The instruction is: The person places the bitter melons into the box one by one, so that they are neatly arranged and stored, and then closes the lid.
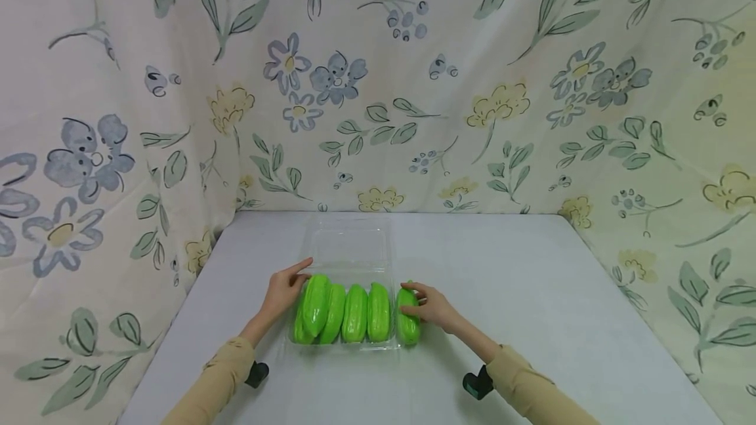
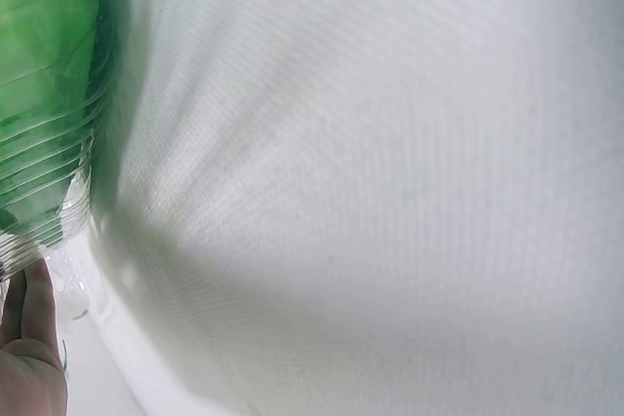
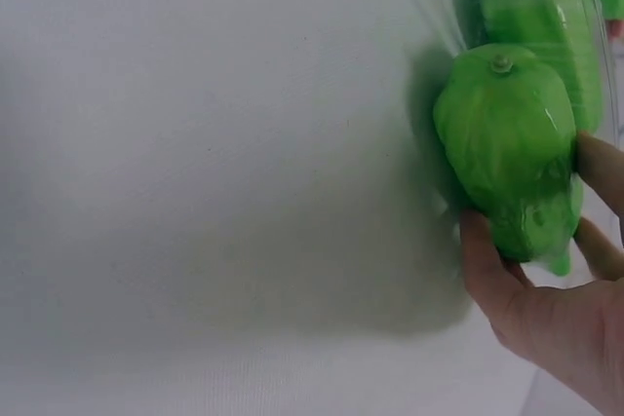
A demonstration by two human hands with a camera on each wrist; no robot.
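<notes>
Several long, bright green fruits [image 1: 354, 313] with a glossy, wrinkled surface lie side by side in a clear plastic box [image 1: 372, 346]. One of them [image 1: 315, 307] lies on top of others at the left end. Beside the box's left wall is my left hand [image 1: 283, 290], its fingertips touching the ribbed corner in the left wrist view. My right hand [image 1: 435, 310] grips a separate green fruit [image 1: 409, 326] just outside the box's right wall. In the right wrist view, thumb and fingers reach round that fruit [image 3: 512, 133], its stem nub showing.
The box's clear lid [image 1: 348, 248] is folded back on the white tabletop [image 1: 502, 267]. Behind the table and along both sides hangs a floral curtain [image 1: 378, 84]. A dark wrist device [image 1: 478, 382] sits under the right forearm.
</notes>
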